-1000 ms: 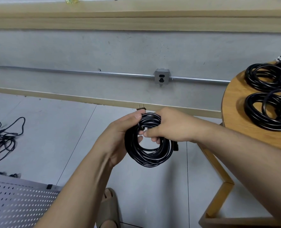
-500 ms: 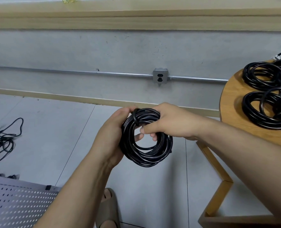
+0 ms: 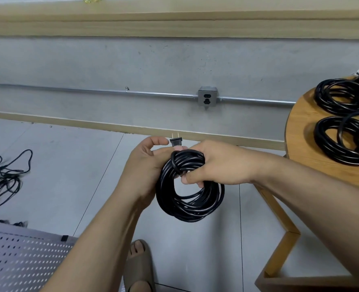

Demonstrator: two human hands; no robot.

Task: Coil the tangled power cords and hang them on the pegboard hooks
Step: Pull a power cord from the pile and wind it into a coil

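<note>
A black power cord coil (image 3: 187,205) hangs in front of me at mid-frame. My right hand (image 3: 218,165) grips the top of the coil, fingers curled through its opening. My left hand (image 3: 147,165) holds the coil's left side, and the cord's two-pin plug (image 3: 176,141) sticks up between its thumb and fingers. A tangled pile of black cords (image 3: 4,178) lies on the floor at far left. A grey pegboard (image 3: 20,260) shows at the bottom left corner.
A round wooden table (image 3: 300,157) at right carries coiled black cords (image 3: 342,142). A wall outlet box (image 3: 207,99) on a metal conduit is straight ahead. My sandalled foot (image 3: 139,268) is on the tiled floor below the coil.
The plug end has come up above the coil between my left thumb and fingers. The coil stays in both hands at about the same place.
</note>
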